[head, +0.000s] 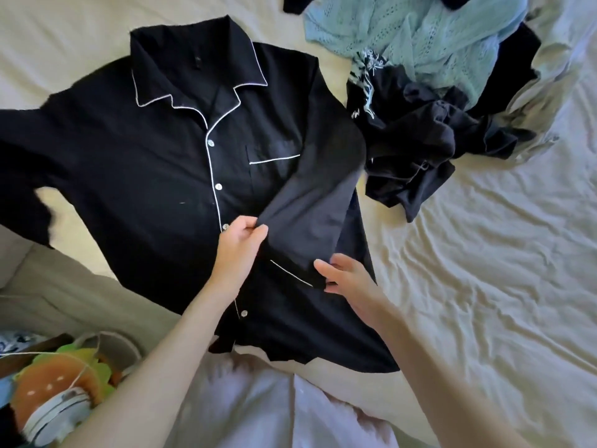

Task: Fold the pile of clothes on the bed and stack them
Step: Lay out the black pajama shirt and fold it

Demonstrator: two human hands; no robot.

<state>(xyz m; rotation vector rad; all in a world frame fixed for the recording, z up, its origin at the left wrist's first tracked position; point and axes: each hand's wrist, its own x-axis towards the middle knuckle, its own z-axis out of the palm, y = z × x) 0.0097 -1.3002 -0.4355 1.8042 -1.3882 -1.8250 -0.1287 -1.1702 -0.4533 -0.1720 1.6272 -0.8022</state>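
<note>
A black pyjama shirt (155, 163) with white piping lies face up on the cream bed sheet (484, 286), collar pointing away from me. Its right sleeve (310, 215) is folded inward across the front. My left hand (239, 247) pinches the inner edge of that sleeve near the button line. My right hand (349, 279) grips the sleeve's cuff with its white trim. The other sleeve stretches out to the left edge of the view. A heap of unfolded clothes sits at the upper right: a light blue knit top (436, 33) over crumpled black garments (426, 137).
A grey-white garment (555, 76) lies bunched at the far right of the heap. At the lower left, beside the bed, stands a basket (106, 344) holding an orange and green plush toy (61, 379). My legs in pale trousers (274, 409) show at the bottom.
</note>
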